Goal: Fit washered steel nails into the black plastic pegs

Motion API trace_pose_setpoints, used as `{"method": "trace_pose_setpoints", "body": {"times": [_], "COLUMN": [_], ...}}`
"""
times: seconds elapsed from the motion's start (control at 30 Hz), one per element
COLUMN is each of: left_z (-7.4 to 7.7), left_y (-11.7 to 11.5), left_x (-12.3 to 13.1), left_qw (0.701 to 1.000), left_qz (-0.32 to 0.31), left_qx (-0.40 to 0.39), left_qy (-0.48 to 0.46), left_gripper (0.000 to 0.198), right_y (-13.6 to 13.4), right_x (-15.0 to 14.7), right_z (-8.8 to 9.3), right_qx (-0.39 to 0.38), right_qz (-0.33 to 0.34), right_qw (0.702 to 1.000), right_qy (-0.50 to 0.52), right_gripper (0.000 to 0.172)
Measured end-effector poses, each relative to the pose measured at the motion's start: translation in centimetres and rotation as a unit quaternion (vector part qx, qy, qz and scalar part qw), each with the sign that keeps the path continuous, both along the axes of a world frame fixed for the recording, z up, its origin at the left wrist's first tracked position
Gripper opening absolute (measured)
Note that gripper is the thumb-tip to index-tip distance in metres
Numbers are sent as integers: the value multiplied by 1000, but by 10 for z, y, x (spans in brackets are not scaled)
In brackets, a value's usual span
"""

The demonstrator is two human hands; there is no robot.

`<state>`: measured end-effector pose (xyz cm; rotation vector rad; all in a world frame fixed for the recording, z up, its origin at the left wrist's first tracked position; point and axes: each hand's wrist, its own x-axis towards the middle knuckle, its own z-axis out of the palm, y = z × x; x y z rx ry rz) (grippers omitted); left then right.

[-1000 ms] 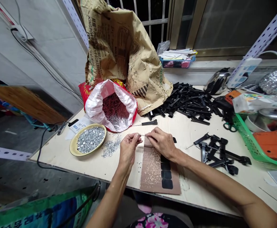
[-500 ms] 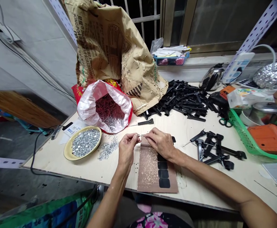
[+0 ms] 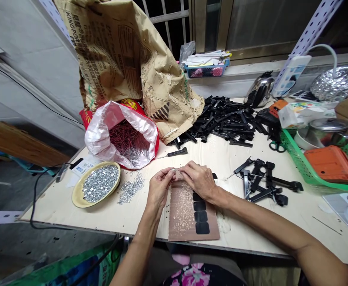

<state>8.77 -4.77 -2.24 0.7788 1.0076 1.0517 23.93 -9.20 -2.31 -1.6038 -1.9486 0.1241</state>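
My left hand (image 3: 159,186) and my right hand (image 3: 199,180) meet above the far end of a brown board (image 3: 181,228), fingertips pinched. Between them shows a thin silver screw (image 3: 174,169); the right fingers grip one end. The left thumb and forefinger close at its other end, where any smaller part is hidden. On the board lie pale crumbs (image 3: 183,214) and a column of black square pads (image 3: 202,228). Just beyond my hands is a black-handled piece (image 3: 177,152) with a thin metal shaft. Small washers (image 3: 130,186) are scattered left of my left hand.
A yellow plate (image 3: 76,196) heaped with washers and a white-lined bag (image 3: 95,139) of long screws stand left. Behind are a paper sack (image 3: 168,87) and a pile of black parts (image 3: 221,119). Assembled black pieces (image 3: 260,182) and a green basket (image 3: 296,159) lie right.
The camera view has shifted a little, so the table's contents appear slightly further left. My hands stay together at the board's far end, and more of the screw shows between the fingertips.
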Motion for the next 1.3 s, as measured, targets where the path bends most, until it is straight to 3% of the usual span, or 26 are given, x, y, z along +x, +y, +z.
{"method": "trace_pose_setpoints", "body": {"times": [0.3,0.53,0.73,0.87,1.03,1.13,1.3], "left_z": [4,-3,-5,-3,-2,-3,0], "left_y": [5,6,5,4,3,0,2], "left_x": [1,2,2,1,1,2,-1], "left_qw": [997,999,996,991,989,987,982], "left_qz": [-21,-27,-37,-49,-103,-106,-122], "left_qx": [-58,-35,35,55,18,36,47], "left_qy": [-56,-18,72,114,102,118,139], "left_gripper": [34,36,30,28,31,29,29], "right_y": [-2,-1,-2,-3,-5,-6,-7], "right_x": [11,10,11,17,22,23,23], "right_z": [-2,-4,-10,-17,-25,-24,-14], "right_qx": [3,49,121,120,123,90,-70], "right_qz": [18,-18,-16,-1,25,37,35], "right_qw": [999,996,979,980,981,984,996], "right_qy": [36,-66,-162,-161,-149,-146,31], "right_gripper": [22,21,20,17,22,26,25]}}
